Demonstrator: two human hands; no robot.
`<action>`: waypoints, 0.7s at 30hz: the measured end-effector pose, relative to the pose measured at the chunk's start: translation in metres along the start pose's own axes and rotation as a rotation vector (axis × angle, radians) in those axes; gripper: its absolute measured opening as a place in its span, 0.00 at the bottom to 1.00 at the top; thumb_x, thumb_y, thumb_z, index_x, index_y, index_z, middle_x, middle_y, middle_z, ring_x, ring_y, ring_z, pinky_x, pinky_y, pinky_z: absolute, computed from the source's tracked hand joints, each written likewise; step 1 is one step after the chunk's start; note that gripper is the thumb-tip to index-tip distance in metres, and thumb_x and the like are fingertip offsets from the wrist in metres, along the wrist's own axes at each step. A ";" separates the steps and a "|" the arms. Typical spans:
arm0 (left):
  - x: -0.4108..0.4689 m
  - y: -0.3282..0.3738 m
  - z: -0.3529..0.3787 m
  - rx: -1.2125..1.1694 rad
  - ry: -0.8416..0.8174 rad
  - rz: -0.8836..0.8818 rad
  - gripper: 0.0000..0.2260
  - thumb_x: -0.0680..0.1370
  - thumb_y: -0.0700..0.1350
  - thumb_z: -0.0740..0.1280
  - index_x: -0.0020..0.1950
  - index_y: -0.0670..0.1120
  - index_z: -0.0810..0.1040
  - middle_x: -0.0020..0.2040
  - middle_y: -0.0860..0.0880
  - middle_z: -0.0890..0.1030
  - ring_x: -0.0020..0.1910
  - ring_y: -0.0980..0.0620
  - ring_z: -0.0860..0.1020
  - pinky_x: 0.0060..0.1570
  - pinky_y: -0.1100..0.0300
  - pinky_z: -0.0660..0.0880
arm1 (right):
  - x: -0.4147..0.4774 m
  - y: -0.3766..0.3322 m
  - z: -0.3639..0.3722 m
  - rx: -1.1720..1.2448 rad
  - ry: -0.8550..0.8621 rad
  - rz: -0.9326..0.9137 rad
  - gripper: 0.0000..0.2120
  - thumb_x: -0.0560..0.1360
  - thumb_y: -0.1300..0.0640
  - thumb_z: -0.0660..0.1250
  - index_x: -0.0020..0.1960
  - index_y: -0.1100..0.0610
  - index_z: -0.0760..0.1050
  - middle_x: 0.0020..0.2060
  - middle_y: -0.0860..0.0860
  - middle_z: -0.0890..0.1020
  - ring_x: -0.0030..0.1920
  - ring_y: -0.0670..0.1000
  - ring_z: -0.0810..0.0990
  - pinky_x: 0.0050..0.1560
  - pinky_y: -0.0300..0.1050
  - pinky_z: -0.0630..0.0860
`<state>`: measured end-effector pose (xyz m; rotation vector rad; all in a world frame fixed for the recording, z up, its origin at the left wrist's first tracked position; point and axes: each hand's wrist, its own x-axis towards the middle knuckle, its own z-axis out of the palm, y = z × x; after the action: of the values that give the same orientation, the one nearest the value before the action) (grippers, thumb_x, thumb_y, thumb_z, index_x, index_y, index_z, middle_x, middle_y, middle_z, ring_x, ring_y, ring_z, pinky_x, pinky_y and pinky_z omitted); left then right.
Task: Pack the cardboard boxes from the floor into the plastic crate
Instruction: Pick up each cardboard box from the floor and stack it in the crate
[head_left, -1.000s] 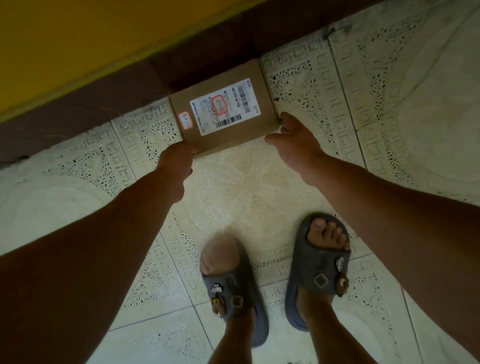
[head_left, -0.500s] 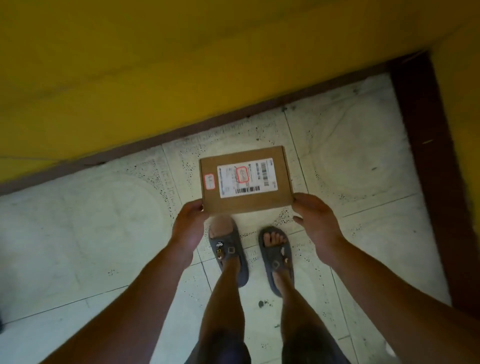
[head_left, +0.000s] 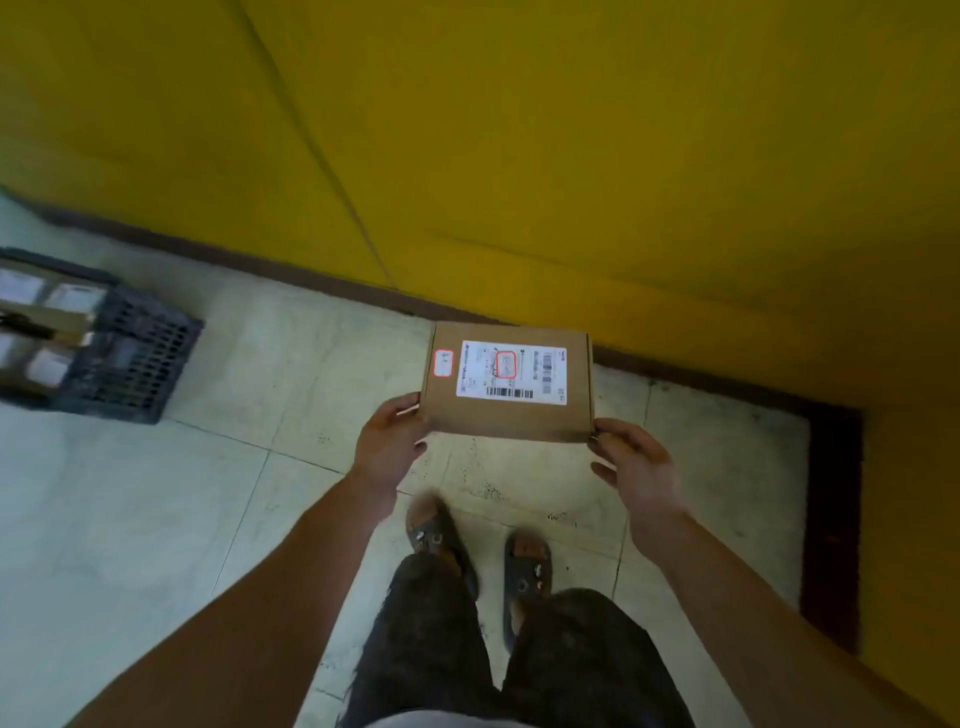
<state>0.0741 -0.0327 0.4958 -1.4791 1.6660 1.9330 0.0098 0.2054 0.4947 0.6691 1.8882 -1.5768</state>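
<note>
The left hand (head_left: 388, 451) and right hand (head_left: 631, 464) grip the cardboard box's (head_left: 506, 415) near corners, label up, keeping it level for carrying; the plastic crate (head_left: 132, 358), partly filled, waits leftward.

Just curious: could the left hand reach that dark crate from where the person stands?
Probably not. The left hand grips the cardboard box, and the crate sits off to the left across bare floor, seemingly beyond the arm's reach.
</note>
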 end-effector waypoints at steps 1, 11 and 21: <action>-0.015 0.002 -0.017 -0.077 0.024 0.006 0.11 0.76 0.40 0.70 0.57 0.48 0.76 0.59 0.43 0.80 0.59 0.47 0.78 0.60 0.53 0.73 | -0.013 -0.007 0.010 -0.028 -0.031 -0.028 0.10 0.79 0.63 0.61 0.54 0.54 0.79 0.53 0.51 0.80 0.56 0.50 0.79 0.56 0.46 0.77; -0.112 -0.008 -0.246 -0.523 0.278 0.152 0.09 0.79 0.31 0.62 0.56 0.41 0.75 0.45 0.46 0.81 0.40 0.52 0.76 0.38 0.64 0.72 | -0.130 -0.043 0.205 -0.265 -0.364 -0.284 0.11 0.78 0.63 0.64 0.47 0.48 0.79 0.50 0.47 0.81 0.53 0.50 0.79 0.55 0.48 0.76; -0.151 -0.028 -0.498 -0.646 0.547 0.218 0.13 0.76 0.39 0.69 0.60 0.46 0.77 0.56 0.46 0.81 0.56 0.47 0.79 0.54 0.54 0.74 | -0.258 -0.024 0.455 -0.336 -0.576 -0.382 0.10 0.79 0.64 0.62 0.52 0.55 0.80 0.49 0.50 0.82 0.51 0.49 0.80 0.51 0.47 0.77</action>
<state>0.4367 -0.3700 0.6579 -2.3156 1.4909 2.5070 0.2274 -0.2490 0.6356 -0.2867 1.8172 -1.4099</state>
